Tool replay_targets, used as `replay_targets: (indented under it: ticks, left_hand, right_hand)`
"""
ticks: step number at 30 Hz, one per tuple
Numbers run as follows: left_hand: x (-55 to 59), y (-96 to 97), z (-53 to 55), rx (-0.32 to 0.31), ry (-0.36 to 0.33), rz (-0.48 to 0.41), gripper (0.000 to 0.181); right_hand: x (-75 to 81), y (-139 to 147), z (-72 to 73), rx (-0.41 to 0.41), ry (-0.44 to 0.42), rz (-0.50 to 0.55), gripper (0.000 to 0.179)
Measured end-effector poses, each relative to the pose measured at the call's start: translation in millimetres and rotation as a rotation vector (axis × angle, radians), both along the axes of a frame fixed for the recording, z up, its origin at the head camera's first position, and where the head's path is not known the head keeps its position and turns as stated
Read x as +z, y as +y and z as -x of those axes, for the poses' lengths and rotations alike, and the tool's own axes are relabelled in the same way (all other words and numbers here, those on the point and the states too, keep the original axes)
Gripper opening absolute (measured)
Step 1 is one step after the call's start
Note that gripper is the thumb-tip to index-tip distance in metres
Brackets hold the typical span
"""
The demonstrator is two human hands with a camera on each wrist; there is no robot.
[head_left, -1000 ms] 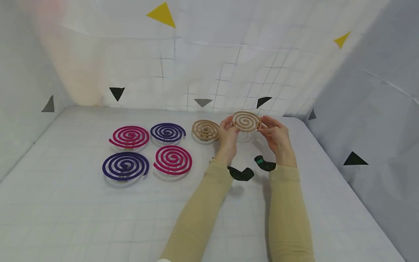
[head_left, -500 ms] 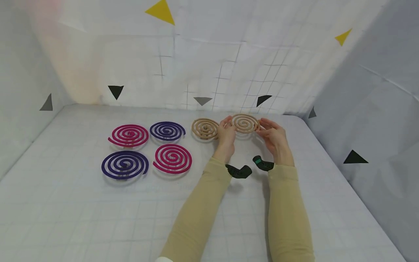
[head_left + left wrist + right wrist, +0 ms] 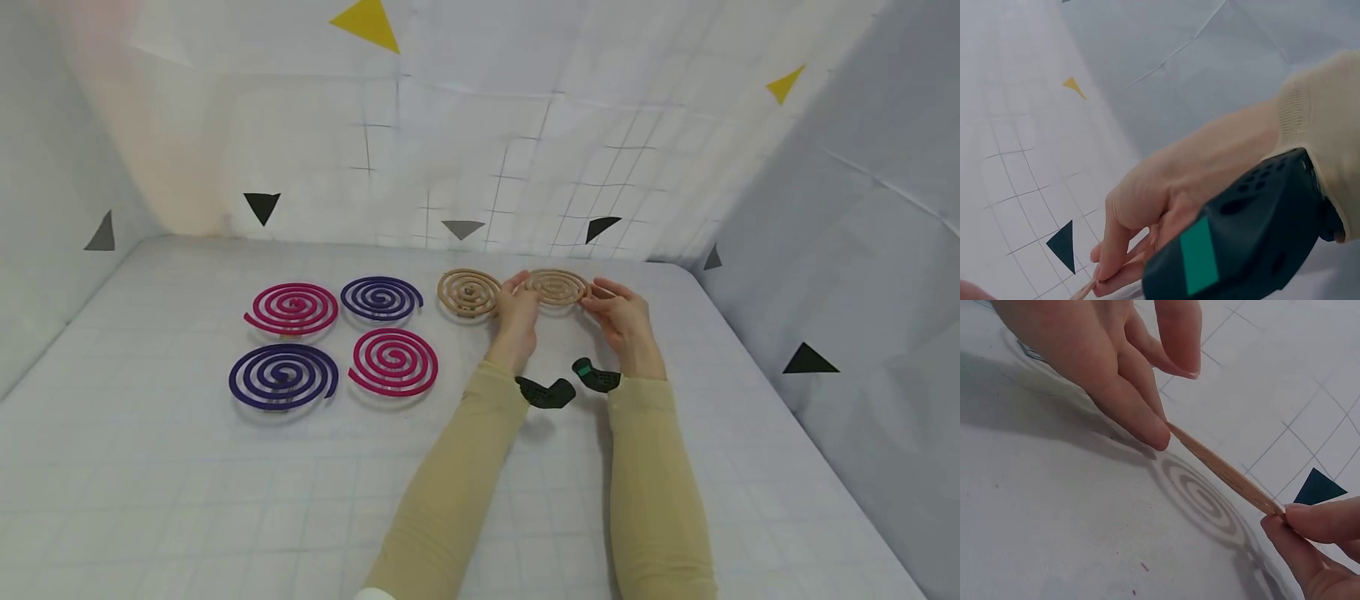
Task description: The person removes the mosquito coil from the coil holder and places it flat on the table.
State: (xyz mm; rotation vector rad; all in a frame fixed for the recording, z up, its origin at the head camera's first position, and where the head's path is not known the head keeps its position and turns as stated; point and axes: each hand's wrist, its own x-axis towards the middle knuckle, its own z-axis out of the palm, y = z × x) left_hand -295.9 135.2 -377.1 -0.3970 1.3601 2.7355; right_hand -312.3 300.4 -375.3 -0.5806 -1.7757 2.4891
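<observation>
Held between the fingertips of the left hand [image 3: 516,323] and the right hand [image 3: 624,323], each gripping one edge, the light tan coil [image 3: 1225,469] hangs just above the white table [image 3: 555,508], its spiral shadow falling beneath it. A darker tan coil [image 3: 469,292] sits on the table just beside the left hand, on that hand's outer side. Farther left are two pink coils [image 3: 393,360] and two purple coils [image 3: 283,377], grouped in two rows with one of each colour per row.
</observation>
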Motion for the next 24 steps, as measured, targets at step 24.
replay_targets:
  ticks: [24]
  left_hand:
    - [-0.9,-1.9,-2.3,-0.142,-0.010,0.083,0.061]
  right_hand:
    - [-7.7,-8.8,1.4,-0.039,-0.008,-0.178,0.055]
